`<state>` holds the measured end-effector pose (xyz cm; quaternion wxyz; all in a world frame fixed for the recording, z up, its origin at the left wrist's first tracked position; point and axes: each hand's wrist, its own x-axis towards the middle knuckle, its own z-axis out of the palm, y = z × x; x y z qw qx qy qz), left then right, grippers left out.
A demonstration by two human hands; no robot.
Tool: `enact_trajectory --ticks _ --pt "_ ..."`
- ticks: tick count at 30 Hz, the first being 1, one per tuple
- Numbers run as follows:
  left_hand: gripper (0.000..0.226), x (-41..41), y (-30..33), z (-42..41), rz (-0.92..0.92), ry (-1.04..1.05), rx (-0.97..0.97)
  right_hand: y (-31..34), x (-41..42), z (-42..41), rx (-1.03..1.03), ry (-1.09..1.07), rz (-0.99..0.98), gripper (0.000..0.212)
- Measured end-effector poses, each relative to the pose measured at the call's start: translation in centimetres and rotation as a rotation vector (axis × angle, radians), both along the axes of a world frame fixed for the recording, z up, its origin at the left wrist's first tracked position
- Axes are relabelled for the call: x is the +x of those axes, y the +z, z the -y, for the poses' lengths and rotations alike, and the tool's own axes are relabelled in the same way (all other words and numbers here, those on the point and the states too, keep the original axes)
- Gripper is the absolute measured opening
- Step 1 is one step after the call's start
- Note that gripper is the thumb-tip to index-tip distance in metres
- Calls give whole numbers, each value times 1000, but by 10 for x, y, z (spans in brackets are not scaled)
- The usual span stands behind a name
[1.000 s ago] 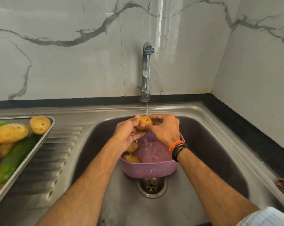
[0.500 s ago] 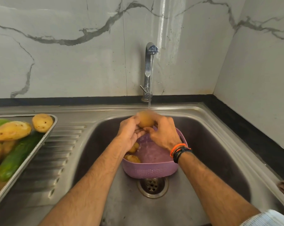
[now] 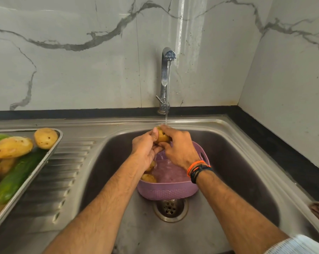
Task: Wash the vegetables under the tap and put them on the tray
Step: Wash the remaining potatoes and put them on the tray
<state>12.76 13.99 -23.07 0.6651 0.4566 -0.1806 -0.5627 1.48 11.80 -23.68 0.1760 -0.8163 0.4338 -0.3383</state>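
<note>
- Sitting in the sink [image 3: 246, 162] over the drain [image 3: 170, 208], the purple colander [image 3: 168, 191] lets rinse water run off; two potatoes [image 3: 149, 177] wait inside.
- Both hands, left hand [image 3: 146, 153] and right hand [image 3: 180, 149], are closed around one potato [image 3: 161, 136], held above the colander so its top meets the tap [image 3: 166, 74] stream.
- Far left, the steel tray [image 3: 50, 156] on the drainboard holds rinsed-looking potatoes and a cucumber [image 3: 17, 178], well apart from splashing.

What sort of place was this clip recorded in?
Most likely a home kitchen, at the sink. A steel sink with a ribbed drainboard sits under a running tap, marble-look tiles line the wall, and a tray holds potatoes and a cucumber.
</note>
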Motion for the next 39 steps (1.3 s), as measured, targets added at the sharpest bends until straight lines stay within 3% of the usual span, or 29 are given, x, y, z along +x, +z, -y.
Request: enact_trajectory --ticks 6,12,18,27,34,39 --pt "13 -3 1 0 -57 64 73 -3 0 -5 -51 -106 136 42" --pt "10 -5 4 -2 -74 67 57 1 -1 -5 -35 -20 6 50" --pt "10 -4 2 -1 -77 84 89 -2 -1 -10 -160 -75 51 34" --pt "34 -2 0 -7 238 -113 -63 6 -8 -5 64 -10 -10 72" --pt "27 1 -1 -2 137 -26 -12 3 -6 -5 19 -70 90 58" --pt "30 -3 0 -4 244 -73 -59 5 -7 -4 34 -40 8 73"
